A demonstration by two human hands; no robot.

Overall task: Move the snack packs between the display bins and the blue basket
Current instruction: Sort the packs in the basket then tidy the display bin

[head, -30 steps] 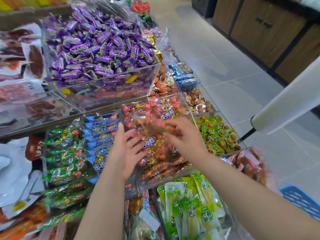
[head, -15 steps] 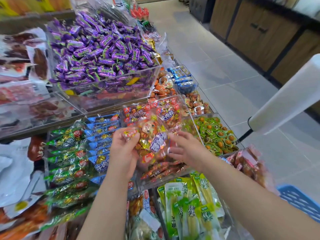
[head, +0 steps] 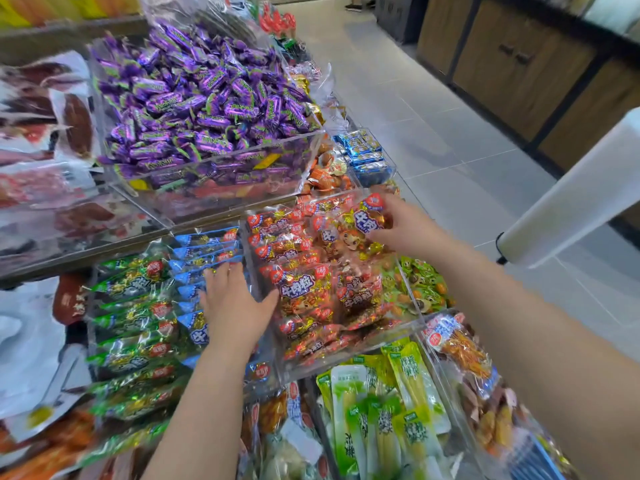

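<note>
Both arms extended: left hand [head: 232, 306] flat, right hand [head: 405, 230] pinching red pack [head: 346, 227].

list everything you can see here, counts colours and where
purple candies: many, purple, heaped in upper clear bin
red snack packs: many, red, centre clear bin
held red pack: one, red, bin's far end
blue snack packs: one row, blue, left of red
green snack packs: several, green, far left
pale green packs: several, green and white, bottom centre
small blue packets: several, blue, bin by the aisle
white roll: one, white, right edge
blue basket: one, blue, bottom right corner
left hand: one, flat on blue snack packs
right hand: one, grips held red pack
</note>
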